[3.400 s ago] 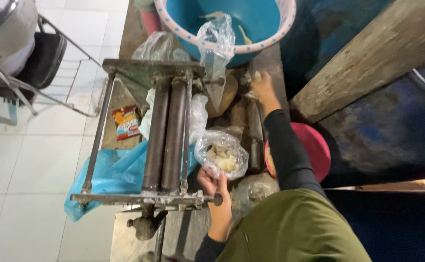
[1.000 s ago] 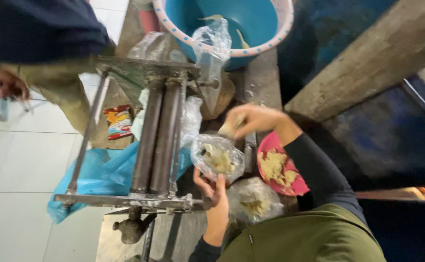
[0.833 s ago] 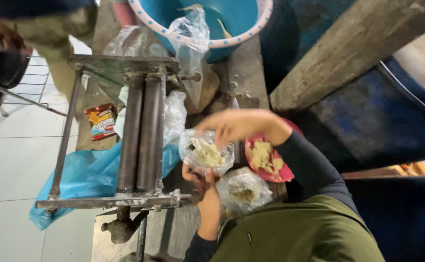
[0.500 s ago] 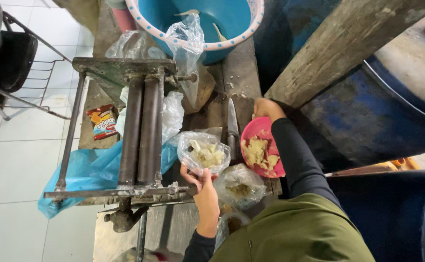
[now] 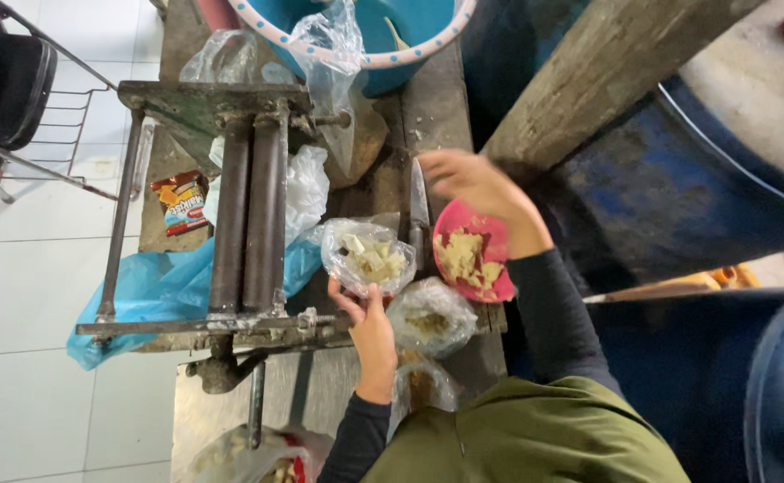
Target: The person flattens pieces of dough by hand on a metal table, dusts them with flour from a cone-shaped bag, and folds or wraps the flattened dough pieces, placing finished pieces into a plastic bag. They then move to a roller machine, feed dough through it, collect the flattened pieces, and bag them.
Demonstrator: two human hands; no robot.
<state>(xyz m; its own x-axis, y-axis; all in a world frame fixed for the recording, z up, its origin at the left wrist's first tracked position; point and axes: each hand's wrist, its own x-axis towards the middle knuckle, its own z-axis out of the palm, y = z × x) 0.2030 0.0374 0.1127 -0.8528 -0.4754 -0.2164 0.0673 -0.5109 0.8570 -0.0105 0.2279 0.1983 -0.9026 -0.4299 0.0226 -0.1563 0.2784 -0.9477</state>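
Head view: left hand (image 5: 370, 326) grips a clear bag of pale pieces (image 5: 368, 257) near the bench (image 5: 441, 107) middle. Right hand (image 5: 477, 183), fingers loosely spread and holding nothing, hovers over the pink bowl (image 5: 490, 273) at the bench's right edge.

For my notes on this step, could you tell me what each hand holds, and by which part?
The left hand grips the clear bag of pale pieces by its lower rim; the right hand hovers empty.

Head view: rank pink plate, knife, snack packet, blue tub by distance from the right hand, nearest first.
From the right hand:
1. Pink plate, just below it.
2. Knife, beside it, toward the rollers; nearly as near.
3. Blue tub, top of frame.
4. Snack packet, far side of the rollers.
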